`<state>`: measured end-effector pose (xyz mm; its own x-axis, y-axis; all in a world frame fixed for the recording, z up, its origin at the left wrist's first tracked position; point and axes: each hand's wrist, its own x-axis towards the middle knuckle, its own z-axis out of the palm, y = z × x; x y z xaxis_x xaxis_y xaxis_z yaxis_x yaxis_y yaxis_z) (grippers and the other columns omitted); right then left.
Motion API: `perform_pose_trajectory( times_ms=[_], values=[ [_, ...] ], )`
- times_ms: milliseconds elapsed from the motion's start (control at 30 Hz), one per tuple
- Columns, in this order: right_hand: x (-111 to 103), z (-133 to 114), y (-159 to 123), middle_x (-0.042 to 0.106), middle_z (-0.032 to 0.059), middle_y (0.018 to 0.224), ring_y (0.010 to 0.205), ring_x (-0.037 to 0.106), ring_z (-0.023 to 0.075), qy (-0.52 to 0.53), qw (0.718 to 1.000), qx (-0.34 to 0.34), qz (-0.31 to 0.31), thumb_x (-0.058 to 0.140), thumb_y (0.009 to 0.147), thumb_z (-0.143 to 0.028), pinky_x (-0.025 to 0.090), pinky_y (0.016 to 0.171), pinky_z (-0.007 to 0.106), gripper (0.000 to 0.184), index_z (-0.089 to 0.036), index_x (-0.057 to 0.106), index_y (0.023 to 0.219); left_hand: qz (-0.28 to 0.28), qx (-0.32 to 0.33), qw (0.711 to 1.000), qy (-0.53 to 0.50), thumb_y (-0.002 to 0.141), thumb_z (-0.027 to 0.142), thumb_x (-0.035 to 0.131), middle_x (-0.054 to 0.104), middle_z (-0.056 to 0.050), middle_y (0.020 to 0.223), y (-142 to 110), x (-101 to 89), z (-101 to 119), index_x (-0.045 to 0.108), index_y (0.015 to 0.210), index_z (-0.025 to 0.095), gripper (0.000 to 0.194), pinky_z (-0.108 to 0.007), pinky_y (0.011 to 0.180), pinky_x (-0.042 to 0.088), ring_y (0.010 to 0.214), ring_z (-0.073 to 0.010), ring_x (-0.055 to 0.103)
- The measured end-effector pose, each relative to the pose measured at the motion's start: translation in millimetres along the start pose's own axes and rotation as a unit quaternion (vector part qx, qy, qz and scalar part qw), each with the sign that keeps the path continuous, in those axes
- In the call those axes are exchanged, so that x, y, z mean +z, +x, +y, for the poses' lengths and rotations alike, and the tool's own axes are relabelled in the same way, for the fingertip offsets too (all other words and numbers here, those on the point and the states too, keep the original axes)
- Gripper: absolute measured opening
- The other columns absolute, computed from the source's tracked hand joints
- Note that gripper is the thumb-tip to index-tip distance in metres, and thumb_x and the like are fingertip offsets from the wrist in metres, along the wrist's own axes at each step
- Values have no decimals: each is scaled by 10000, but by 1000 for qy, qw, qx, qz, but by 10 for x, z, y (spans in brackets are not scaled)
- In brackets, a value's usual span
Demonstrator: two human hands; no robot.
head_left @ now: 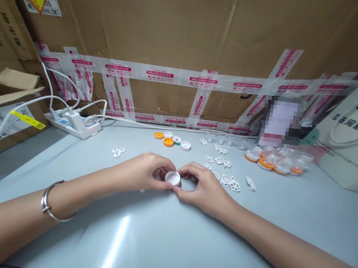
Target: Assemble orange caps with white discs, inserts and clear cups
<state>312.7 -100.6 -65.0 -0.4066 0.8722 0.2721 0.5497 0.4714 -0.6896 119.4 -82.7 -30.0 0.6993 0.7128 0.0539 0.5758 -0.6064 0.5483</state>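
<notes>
Between my two hands, over the middle of the pale table, is a small round white plastic cap (172,178), its hollow side facing me. My left hand (149,172) pinches its left edge between thumb and fingers. From the other side, the thumb and fingertips of my right hand (200,183) close on its right edge. Just beyond lie orange caps (168,142), a white ring-shaped cap (185,145) and a green-edged one (177,140). Several flat white wheel-like pieces (230,182) rest right of my right hand, and small white round pieces (117,151) lie beyond my left forearm.
Clear domes on orange and white bases (274,160) are grouped at the back right, near a paper bag (355,144). More clear domes (227,140) line the back. A power strip (74,123) with white cables sits back left beside an open carton (5,124). A large taped cardboard box (179,28) walls the rear.
</notes>
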Motion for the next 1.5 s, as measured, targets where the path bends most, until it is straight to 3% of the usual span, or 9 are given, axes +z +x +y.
perform_pose_trajectory(
  times_ms=[233, 333, 433, 567, 700, 833, 933, 1133, 1500],
  values=[
    [-29, 0, 11, 630, 33, 841, 784, 570, 161, 33, 999, 16, -7, 650, 697, -263, 447, 727, 291, 177, -194, 663, 860, 26, -13, 998, -62, 743, 329, 645, 647, -10, 817, 15, 35, -68, 620, 964, 181, 267, -226, 655, 459, 716, -129, 586],
    [-41, -32, 6, 664, 35, 890, 827, 608, 160, 151, 987, 48, -13, 617, 747, -284, 462, 763, 296, 193, -198, 630, 919, 59, -1, 987, -149, 753, 255, 634, 646, -28, 880, 19, 75, -78, 600, 971, 153, 243, -249, 754, 484, 793, -135, 602],
    [-55, -105, -12, 687, 27, 899, 846, 642, 147, 301, 945, 130, 3, 636, 742, -262, 478, 798, 287, 292, -201, 562, 1017, 108, 22, 972, -207, 755, 227, 636, 643, -45, 925, 23, 118, -64, 581, 986, 133, 256, -267, 803, 494, 824, -134, 610],
    [-58, -209, -48, 706, 25, 834, 816, 660, 136, 451, 859, 238, 42, 719, 673, -233, 496, 822, 279, 402, -182, 548, 1034, 176, 71, 957, -220, 764, 216, 636, 637, -52, 961, 24, 183, -51, 562, 1021, 137, 279, -276, 835, 501, 867, -137, 610],
    [-27, -240, -71, 703, 42, 836, 838, 655, 125, 573, 779, 251, 39, 725, 679, -235, 496, 864, 250, 215, -131, 629, 841, 230, 109, 946, -200, 755, 191, 647, 630, -62, 991, 12, 224, -67, 544, 1049, 138, 316, -276, 848, 507, 898, -141, 608],
    [2, -223, -71, 701, 44, 811, 789, 665, 130, 629, 734, 253, 46, 699, 716, -240, 524, 825, 256, 171, -124, 657, 835, 250, 129, 949, -140, 759, 190, 642, 621, -74, 1016, 0, 229, -82, 545, 1057, 138, 318, -274, 846, 507, 909, -146, 606],
    [7, -209, -61, 698, 49, 801, 794, 665, 135, 644, 721, 250, 43, 691, 723, -201, 517, 848, 259, 131, -108, 667, 811, 249, 134, 954, -94, 774, 205, 629, 630, -75, 1005, -5, 219, -90, 558, 1055, 149, 295, -286, 839, 505, 912, -155, 606],
    [10, -184, -56, 702, 68, 844, 854, 656, 151, 644, 729, 226, 47, 665, 745, -179, 494, 892, 272, 102, -103, 682, 810, 254, 170, 950, -72, 763, 220, 652, 640, -94, 1048, -5, 207, -97, 577, 1036, 163, 289, -338, 892, 473, 983, -184, 599],
    [25, -166, -55, 706, 59, 822, 828, 653, 137, 634, 738, 230, 31, 669, 741, -188, 485, 897, 263, 83, -118, 709, 763, 275, 99, 956, -32, 746, 263, 674, 642, -25, 864, -61, 225, 0, 551, 880, 171, 204, -262, 757, 475, 815, -139, 604]
  ],
)
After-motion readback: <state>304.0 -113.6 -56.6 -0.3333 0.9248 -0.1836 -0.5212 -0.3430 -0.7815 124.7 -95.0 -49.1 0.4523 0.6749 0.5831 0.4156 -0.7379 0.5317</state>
